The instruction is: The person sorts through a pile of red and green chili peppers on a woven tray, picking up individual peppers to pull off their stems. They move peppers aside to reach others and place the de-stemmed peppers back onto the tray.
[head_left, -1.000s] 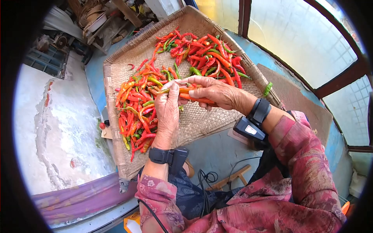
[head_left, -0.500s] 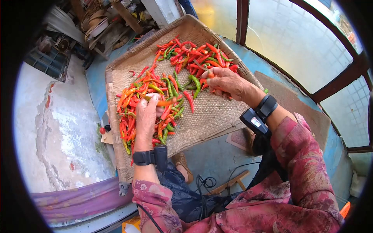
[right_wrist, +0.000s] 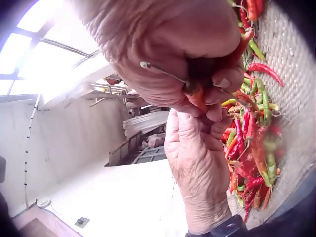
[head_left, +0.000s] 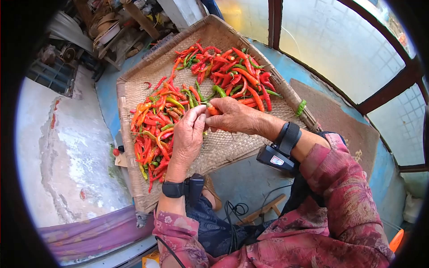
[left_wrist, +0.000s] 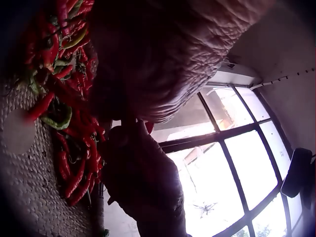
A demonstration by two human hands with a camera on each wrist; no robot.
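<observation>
My right hand grips at least one red chili pepper, its stem end poking out by the thumb. In the right wrist view an orange-red chili with a long thin stem sticks out between the curled fingers. My left hand meets it from the left, thumb and fingertips pinched together at the pepper's end. Its fingertips are largely hidden behind the right hand's fingers. Both hands are over a woven tray, between a left heap of red, orange and green chilies and a right heap of mostly red chilies.
The tray has a raised rim, with a green chili lying on it at the right. A whitewashed wall stands at the left, framed windows at the right. A black cable lies coiled on the floor below.
My left hand has let go of the chili it held over the left heap and moved right. My right hand has come left from the right heap with chili in it, and the hands now meet.
</observation>
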